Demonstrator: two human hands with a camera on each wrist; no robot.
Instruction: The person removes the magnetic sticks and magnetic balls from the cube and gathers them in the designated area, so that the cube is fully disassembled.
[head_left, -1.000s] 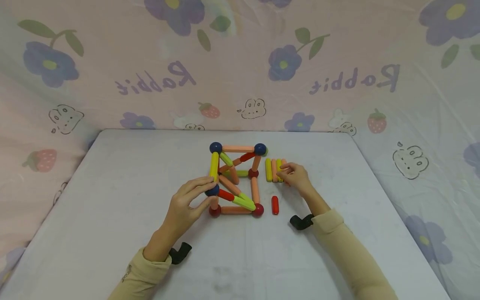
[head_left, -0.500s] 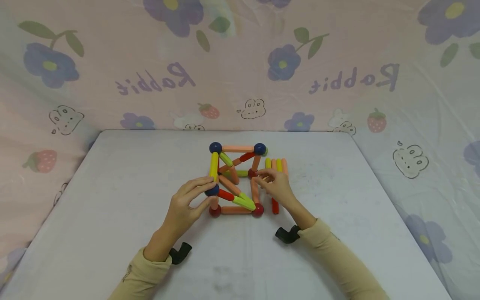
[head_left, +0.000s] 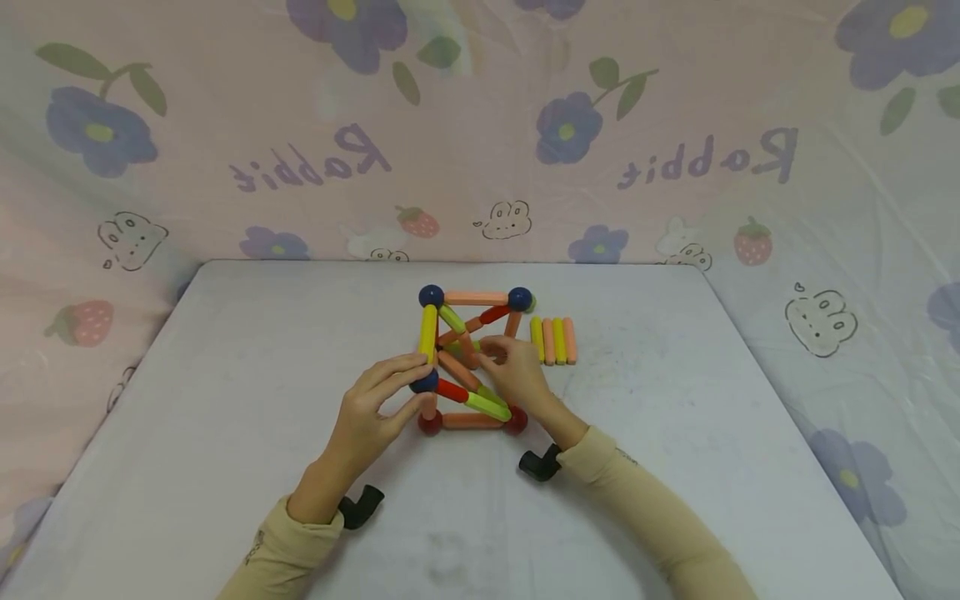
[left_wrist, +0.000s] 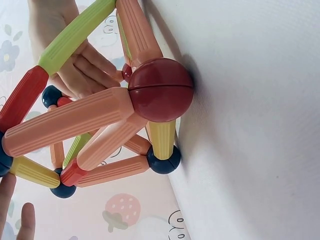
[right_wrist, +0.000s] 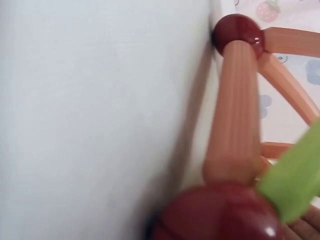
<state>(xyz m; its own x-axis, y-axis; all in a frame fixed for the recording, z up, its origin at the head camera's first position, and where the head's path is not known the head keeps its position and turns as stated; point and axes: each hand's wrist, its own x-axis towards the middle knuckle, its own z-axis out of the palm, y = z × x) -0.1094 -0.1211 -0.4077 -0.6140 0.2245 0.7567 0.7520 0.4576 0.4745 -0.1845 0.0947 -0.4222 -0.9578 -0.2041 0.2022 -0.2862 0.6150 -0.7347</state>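
A frame of magnetic sticks and balls (head_left: 474, 297) stands mid-table, with dark blue balls on top and red balls below. My left hand (head_left: 375, 400) holds the near-left blue ball (head_left: 424, 380) between thumb and fingers. In the left wrist view, two fingertips (left_wrist: 27, 220) show beside that corner. Reaching into the frame from the right, my right hand (head_left: 517, 375) has its fingertips at the lower end of a slanting orange stick (head_left: 468, 346). Whether they pinch it cannot be seen. In the right wrist view, a red ball (right_wrist: 220, 215) and light green stick (right_wrist: 295, 175) hide most of that hand.
A row of several loose yellow and orange sticks (head_left: 553, 342) lies right of the frame. Black bent pieces (head_left: 362, 507) sit at both cuffs. A patterned curtain (head_left: 480, 125) hangs behind the white table (head_left: 300, 308).
My right hand has left the loose row and moved left into the frame. Its wrist now covers where the single red stick lay. My left hand stays at the blue ball.
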